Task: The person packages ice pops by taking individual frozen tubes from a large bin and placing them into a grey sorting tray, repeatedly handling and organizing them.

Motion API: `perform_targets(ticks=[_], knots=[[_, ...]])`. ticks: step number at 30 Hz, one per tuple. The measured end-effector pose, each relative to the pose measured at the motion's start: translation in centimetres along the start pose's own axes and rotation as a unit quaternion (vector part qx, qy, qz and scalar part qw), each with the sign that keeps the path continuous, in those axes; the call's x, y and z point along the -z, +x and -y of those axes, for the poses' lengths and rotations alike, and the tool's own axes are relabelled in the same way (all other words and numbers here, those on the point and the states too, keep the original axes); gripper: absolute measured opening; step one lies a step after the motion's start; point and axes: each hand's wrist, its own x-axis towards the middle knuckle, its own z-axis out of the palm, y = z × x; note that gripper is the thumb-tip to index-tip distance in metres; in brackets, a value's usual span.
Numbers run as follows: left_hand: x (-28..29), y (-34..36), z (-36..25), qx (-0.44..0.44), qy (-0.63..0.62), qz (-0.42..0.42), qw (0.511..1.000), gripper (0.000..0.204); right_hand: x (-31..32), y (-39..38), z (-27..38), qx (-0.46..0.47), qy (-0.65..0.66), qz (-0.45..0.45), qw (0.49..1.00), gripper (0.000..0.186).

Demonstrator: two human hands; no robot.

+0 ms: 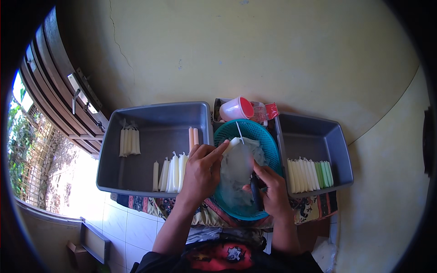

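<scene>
My left hand [200, 170] is closed over the left side of the teal basket [220, 204], its index finger stretched along a white candle [234, 142]. Only the far end of that candle shows. A thin white strip [240, 132] stands out near it; I cannot tell whether it is a wick or plastic. In my right hand [271, 191], fingers wrapped round, is a black-handled tool [256, 193], its working end lost in blur. Crumpled clear plastic [236, 193] fills much of the basket beneath both hands.
Left, a grey tub [154, 109] holds wrapped white candles [129, 142] and peach candles [193, 138]. The right grey tub [314, 119] has a row of cream candles [302, 175] and green ones [324, 174]. Behind the basket lies a pink-white cup [234, 110]. A door [68, 86] opens left.
</scene>
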Motion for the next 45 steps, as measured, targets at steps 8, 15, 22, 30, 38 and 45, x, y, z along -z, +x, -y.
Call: perform_targets(ticks=[8, 15, 22, 30, 38, 45], knots=[[0.0, -0.1, 0.0, -0.007, 0.005, 0.001, 1.000, 0.052, -0.8, -0.3, -0.5, -0.006, 0.025, -0.017, 1.000, 0.085], [-0.1, -0.1, 0.0, -0.008, 0.012, 0.005, 1.000, 0.053, -1.2, -0.9, -0.6, -0.026, 0.040, -0.021, 0.999, 0.084], [0.0, -0.2, 0.0, -0.002, 0.009, -0.002, 1.000, 0.052, -1.0, -1.1, 0.4, -0.113, 0.075, -0.011, 0.991, 0.084], [0.0, -0.2, 0.1, -0.004, 0.010, -0.008, 1.000, 0.049, -0.8, -0.4, 0.0, -0.096, -0.165, 0.015, 0.982, 0.071], [0.2, -0.1, -0.1, 0.003, 0.001, -0.017, 1.000, 0.048, -2.1, -1.0, -2.6, -0.128, -0.277, 0.098, 0.947, 0.060], [0.7, -0.3, -0.1, 0.010, -0.018, -0.043, 0.999, 0.044, -2.7, -0.8, -2.3, -0.175, -0.248, 0.142, 0.942, 0.061]])
